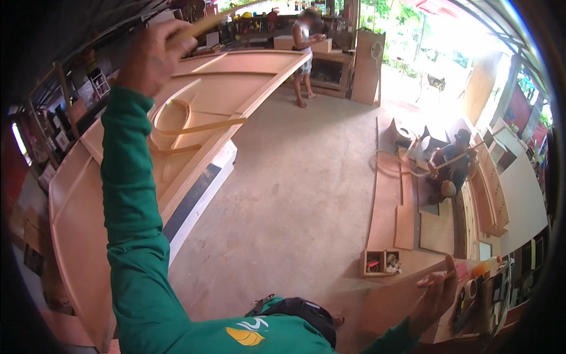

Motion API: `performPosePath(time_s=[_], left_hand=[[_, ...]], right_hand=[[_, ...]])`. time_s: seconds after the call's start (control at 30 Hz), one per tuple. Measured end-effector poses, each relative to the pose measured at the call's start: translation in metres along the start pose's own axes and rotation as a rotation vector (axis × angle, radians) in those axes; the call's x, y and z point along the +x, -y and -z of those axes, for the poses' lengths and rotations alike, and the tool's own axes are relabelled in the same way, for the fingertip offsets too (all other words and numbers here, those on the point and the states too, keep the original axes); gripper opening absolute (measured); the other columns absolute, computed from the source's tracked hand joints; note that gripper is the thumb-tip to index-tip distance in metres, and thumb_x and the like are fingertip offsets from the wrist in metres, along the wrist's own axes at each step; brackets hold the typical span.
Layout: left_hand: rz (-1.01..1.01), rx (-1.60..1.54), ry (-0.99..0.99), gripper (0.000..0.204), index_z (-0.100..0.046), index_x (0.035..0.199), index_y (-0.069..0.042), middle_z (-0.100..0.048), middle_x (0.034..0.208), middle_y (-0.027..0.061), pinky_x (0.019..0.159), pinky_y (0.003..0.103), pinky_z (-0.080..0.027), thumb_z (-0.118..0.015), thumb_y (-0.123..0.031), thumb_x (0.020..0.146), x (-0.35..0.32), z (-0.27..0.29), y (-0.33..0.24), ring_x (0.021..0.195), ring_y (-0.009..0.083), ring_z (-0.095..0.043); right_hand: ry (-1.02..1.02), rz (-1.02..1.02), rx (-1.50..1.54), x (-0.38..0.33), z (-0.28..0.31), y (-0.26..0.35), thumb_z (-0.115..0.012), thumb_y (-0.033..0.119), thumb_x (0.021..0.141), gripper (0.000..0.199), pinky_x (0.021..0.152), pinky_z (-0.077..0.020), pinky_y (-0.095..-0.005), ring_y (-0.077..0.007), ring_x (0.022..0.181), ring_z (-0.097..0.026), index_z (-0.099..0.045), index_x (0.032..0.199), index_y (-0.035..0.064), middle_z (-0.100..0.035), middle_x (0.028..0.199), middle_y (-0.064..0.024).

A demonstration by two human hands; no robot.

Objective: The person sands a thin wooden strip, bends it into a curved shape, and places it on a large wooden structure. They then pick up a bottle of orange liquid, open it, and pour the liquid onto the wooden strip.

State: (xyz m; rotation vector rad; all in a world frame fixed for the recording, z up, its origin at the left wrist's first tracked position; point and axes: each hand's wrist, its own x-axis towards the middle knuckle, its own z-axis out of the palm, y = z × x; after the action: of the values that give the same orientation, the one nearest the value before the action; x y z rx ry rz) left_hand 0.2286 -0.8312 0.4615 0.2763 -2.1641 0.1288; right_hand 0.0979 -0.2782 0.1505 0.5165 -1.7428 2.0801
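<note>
My left hand (154, 58) is raised high at the upper left, its fingers closed around a thin wooden strip (206, 25). The strip slants up to the right, toward the picture's top edge. Below that hand lies a large wooden panel (230, 88) with a raised frame and ribs. Curved, thin wooden strips (203, 126) and a bent loop (172, 117) rest on it. My right hand (437, 290) is low at the right, beside a cluttered work surface, with its fingers apart and nothing visible in them.
A person (305, 56) stands behind the panel's far end. Another person (454, 162) sits at the right among boards, holding a long strip. A small divided box (380, 263) with odds and ends, a tape roll (470, 288) and tools are near my right hand. Concrete floor (283, 194) lies between.
</note>
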Motion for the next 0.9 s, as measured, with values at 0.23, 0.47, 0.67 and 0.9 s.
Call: performPosePath(time_s=[0.23, 0.47, 0.67, 0.9], left_hand=[[0.462, 0.386, -0.122, 0.041, -0.078, 0.126, -0.007, -0.082, 0.107, 0.0197, 0.090, 0.044, -0.062, -0.076, -0.035, 0.097, -0.051, -0.026, 0.220, 0.100, 0.0348, -0.080], [1.185, 0.426, 0.072, 0.077, -0.069, 0.145, -0.006, -0.056, 0.158, 0.0273, 0.117, 0.052, -0.049, -0.061, -0.067, 0.099, -0.197, -0.061, 0.426, 0.147, 0.0334, -0.057], [1.349, 0.497, 0.072, 0.072, -0.068, 0.146, -0.004, -0.055, 0.161, 0.0293, 0.115, 0.051, -0.053, -0.074, -0.057, 0.097, -0.214, -0.010, 0.317, 0.142, 0.0314, -0.062], [0.867, 0.009, -0.206, 0.024, -0.083, 0.120, -0.008, -0.083, 0.101, 0.0090, 0.079, 0.033, -0.064, -0.069, -0.007, 0.101, -0.267, 0.068, 0.230, 0.077, 0.0150, -0.075]], right_hand=[[0.152, 0.148, -0.193, -0.013, -0.040, 0.003, -0.058, 0.032, 0.116, 0.058, 0.069, -0.0497, -0.0270, -0.0128, 0.074, -0.057, -0.049, 0.161, -0.0031, -0.060, 0.090, -0.0069], [0.267, 0.162, -0.180, -0.014, -0.132, 0.037, -0.062, 0.045, 0.112, 0.074, 0.074, -0.0446, -0.0266, -0.0115, 0.077, -0.053, -0.043, 0.167, -0.0017, -0.051, 0.083, -0.0016], [0.242, 0.155, -0.139, -0.003, -0.145, 0.048, -0.069, 0.049, 0.108, 0.085, 0.074, -0.0454, -0.0268, -0.0118, 0.079, -0.055, -0.039, 0.168, -0.0031, -0.059, 0.087, -0.0026], [0.367, 0.194, -0.015, 0.033, -0.148, 0.044, -0.073, 0.046, 0.104, 0.101, 0.080, -0.0451, -0.0308, -0.0136, 0.078, -0.056, -0.019, 0.173, -0.0043, -0.060, 0.081, -0.0038]])
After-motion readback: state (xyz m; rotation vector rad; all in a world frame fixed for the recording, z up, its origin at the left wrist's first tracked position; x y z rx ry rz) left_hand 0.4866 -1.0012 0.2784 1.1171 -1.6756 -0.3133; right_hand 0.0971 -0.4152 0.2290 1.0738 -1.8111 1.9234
